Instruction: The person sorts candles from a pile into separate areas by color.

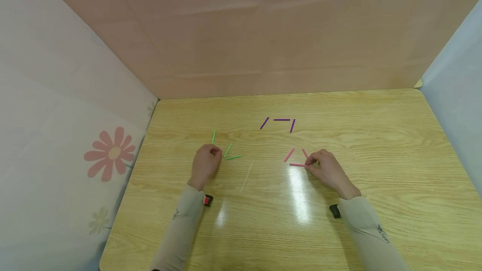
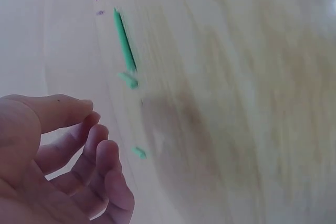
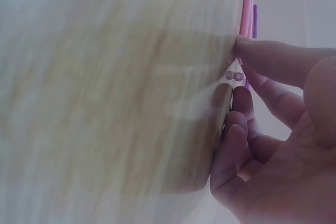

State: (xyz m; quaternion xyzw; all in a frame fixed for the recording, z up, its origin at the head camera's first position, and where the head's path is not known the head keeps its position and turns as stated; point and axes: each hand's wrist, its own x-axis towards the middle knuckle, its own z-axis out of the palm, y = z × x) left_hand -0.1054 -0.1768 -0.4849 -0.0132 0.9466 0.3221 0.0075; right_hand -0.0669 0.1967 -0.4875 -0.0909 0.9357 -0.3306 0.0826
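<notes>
In the head view, my left hand (image 1: pixel 206 161) is bent loosely beside three slim green sticks; the upper-left one (image 1: pixel 214 136) runs up from just beyond the fingers. To the hand's right lie a slanted green stick (image 1: pixel 228 150) and a flatter one (image 1: pixel 233 157). The left wrist view shows thumb and fingertips close together with nothing between them. My right hand (image 1: pixel 326 168) pinches the right end of a level pink stick (image 1: pixel 297 164) low at the table. Two more pink sticks lie above it, a left one (image 1: pixel 289 154) and a right one (image 1: pixel 305 153) near the fingers.
Farther back lie three purple sticks: a left slanted one (image 1: pixel 265 123), a level one (image 1: pixel 281 119) and a right one (image 1: pixel 292 126). A pale thin line (image 1: pixel 246 177) marks the wooden table (image 1: pixel 263 237). Cloth screens (image 1: pixel 263 32) stand behind and at both sides.
</notes>
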